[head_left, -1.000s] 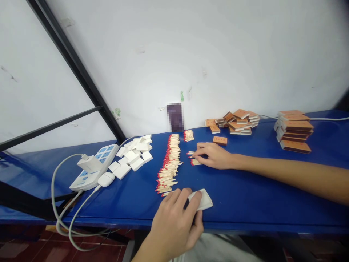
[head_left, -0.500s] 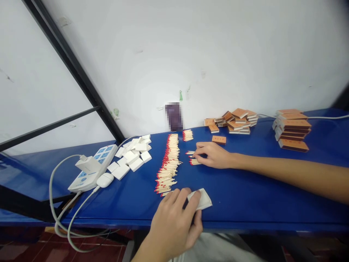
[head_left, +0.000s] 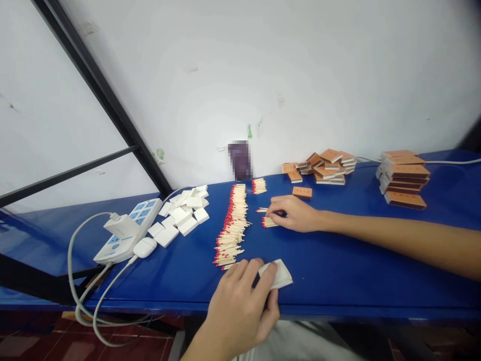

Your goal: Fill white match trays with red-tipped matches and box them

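My left hand (head_left: 244, 301) rests near the table's front edge, its fingers closed on a white matchbox tray (head_left: 283, 276). Farther off, my right hand (head_left: 293, 213) has thumb and forefinger pinched together at a small bunch of matches (head_left: 268, 222) lying on the table. A separate match (head_left: 260, 210) pokes out from beneath its knuckles. To the left of both hands runs a long row of red-tipped matches (head_left: 235, 220), and a smaller heap of matches (head_left: 259, 186) sits behind it.
White trays (head_left: 181, 215) are piled at left, next to a power strip (head_left: 130, 230) with a charger and cables. Orange matchboxes lie in a loose heap (head_left: 326, 168) by the wall and a stack (head_left: 404, 178) at right. One matchbox (head_left: 302, 192) lies behind my right hand.
A match lying between the single match and the small bunch has been drawn in toward the bunch by my right fingers. My left hand and the tray stay put.
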Available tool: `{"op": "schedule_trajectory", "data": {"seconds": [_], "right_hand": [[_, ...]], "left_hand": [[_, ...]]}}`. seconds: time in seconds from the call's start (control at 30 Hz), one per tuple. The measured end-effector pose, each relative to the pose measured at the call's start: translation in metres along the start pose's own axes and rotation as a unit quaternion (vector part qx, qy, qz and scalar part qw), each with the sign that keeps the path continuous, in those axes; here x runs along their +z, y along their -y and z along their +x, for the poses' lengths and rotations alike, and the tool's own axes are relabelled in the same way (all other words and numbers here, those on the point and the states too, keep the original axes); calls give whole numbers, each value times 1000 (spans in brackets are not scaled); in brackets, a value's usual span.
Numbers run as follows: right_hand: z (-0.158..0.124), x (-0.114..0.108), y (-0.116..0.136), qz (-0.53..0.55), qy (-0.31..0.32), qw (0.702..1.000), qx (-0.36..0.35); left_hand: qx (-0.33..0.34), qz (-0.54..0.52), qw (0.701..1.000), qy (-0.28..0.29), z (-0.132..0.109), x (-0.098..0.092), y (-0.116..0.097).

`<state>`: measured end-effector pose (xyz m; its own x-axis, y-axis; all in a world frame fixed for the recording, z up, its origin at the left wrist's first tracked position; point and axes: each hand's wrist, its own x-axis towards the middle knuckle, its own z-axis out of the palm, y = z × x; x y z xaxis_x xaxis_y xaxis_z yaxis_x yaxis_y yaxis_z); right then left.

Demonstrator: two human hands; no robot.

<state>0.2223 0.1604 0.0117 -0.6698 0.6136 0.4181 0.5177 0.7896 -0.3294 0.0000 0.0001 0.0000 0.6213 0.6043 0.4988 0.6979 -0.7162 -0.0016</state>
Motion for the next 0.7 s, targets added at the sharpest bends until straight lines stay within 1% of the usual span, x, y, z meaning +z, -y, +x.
{"op": "schedule_trajectory", "data": {"seconds": [0.13, 0.23, 0.3, 0.43, 0.5, 0.6, 0.7], "right_hand": [[0, 2, 0, 14, -15, 999, 35], [1, 1, 2, 3, -3, 999, 52], [2, -3, 4, -9, 23, 998, 53], [6, -18, 8, -21, 110, 992, 49], [8, -25, 12, -31, 140, 989, 43], [9, -30, 19, -44, 154, 986, 45], [7, -28, 24, -55, 153, 985, 53]], "left_hand": [[2, 1, 1000, 2, 0, -1, -1], [2, 1, 1000, 2, 0, -1, -1], [2, 1, 1000, 2, 0, -1, -1], [-1, 4, 1000, -1, 0, -1, -1], [-3, 7, 1000, -3, 0, -1, -1], [0, 2, 1000, 3, 0, -1, -1], [1, -3, 1000, 6, -1, 0, 0]]}}
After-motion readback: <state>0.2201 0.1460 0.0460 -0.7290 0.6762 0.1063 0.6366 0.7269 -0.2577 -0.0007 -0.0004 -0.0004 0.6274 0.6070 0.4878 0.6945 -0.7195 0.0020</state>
